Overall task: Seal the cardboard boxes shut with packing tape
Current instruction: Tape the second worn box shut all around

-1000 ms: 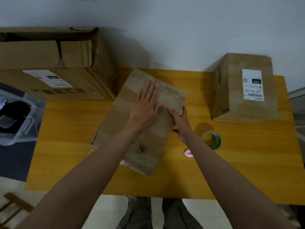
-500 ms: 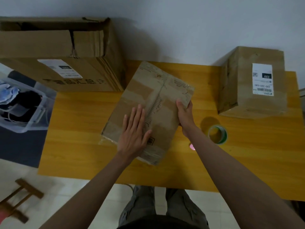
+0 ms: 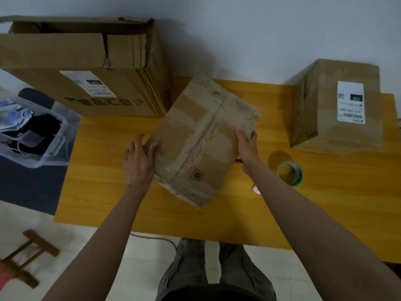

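Middle cardboard box (image 3: 201, 137) sat on the yellow wooden table (image 3: 104, 170), turned at an angle to the table edge, flaps closed, with a strip of clear tape running along the centre seam and older tape patches across the top. Left hand (image 3: 138, 161) lay against the box's left side near the lower corner, fingers fairly straight and spread, thumb up on the top edge; it pressed rather than wrapped around anything. Right hand (image 3: 247, 146) held the opposite long edge, thumb on top and fingers curled under the rim, so the box was clasped between the two hands. Whether the box was lifted off the table or merely resting there could not be told from this angle. Roll of packing tape (image 3: 290, 173), green-edged, lay flat on the table just right of the right forearm, apart from the box. A small pink object (image 3: 256, 189) showed beside that forearm, mostly hidden, kind unclear. A second, taller box (image 3: 338, 107) with a white shipping label stood at the far right corner of the table, well apart from the middle one. A large open carton (image 3: 82, 68) with a label and printed characters occupied the far left. Off the table to the left, a clear plastic bin (image 3: 43, 135) held dark and blue items; a wooden stool (image 3: 26, 255) stood on the floor.
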A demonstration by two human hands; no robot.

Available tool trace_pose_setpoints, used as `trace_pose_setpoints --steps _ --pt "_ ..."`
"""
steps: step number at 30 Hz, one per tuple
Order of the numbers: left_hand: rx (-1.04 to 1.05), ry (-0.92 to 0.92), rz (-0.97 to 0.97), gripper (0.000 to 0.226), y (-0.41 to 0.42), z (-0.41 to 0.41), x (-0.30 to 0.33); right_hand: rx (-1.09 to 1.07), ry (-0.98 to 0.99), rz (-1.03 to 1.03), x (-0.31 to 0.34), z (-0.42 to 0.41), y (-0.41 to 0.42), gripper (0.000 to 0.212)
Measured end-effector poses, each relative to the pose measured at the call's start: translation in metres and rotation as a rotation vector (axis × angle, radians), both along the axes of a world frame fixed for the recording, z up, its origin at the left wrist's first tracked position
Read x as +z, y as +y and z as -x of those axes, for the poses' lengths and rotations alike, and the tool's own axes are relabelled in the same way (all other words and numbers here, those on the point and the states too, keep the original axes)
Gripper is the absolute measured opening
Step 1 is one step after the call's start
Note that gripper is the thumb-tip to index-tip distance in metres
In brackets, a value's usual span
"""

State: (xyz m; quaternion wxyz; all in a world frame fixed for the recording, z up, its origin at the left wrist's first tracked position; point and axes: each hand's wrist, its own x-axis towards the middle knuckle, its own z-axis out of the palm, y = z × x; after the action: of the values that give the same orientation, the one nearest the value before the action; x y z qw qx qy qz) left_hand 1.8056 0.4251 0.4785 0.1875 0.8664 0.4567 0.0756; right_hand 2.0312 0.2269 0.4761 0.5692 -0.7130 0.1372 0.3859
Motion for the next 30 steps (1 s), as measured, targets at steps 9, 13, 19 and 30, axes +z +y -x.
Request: trace_pose_setpoints --steps 9,13,19,30 --pt "-0.023 -0.015 -0.018 0.067 -0.020 -0.006 0.001 0.624 -1.174 0.441 0.030 0.127 0.045 0.069" --pt "0.011 -0.025 0.013 0.066 -0.026 -0.008 0.003 0.876 -1.244 0.457 0.008 0.132 0.067 0.060" --pt "0.013 -0.029 0.023 0.059 -0.030 -0.008 0.002 0.855 -1.285 0.565 -0.012 0.098 -0.024 0.055" --pt "0.020 -0.113 0.345 0.054 -0.022 -0.010 0.028 0.068 -0.466 0.255 -0.019 0.110 -0.043 0.076"
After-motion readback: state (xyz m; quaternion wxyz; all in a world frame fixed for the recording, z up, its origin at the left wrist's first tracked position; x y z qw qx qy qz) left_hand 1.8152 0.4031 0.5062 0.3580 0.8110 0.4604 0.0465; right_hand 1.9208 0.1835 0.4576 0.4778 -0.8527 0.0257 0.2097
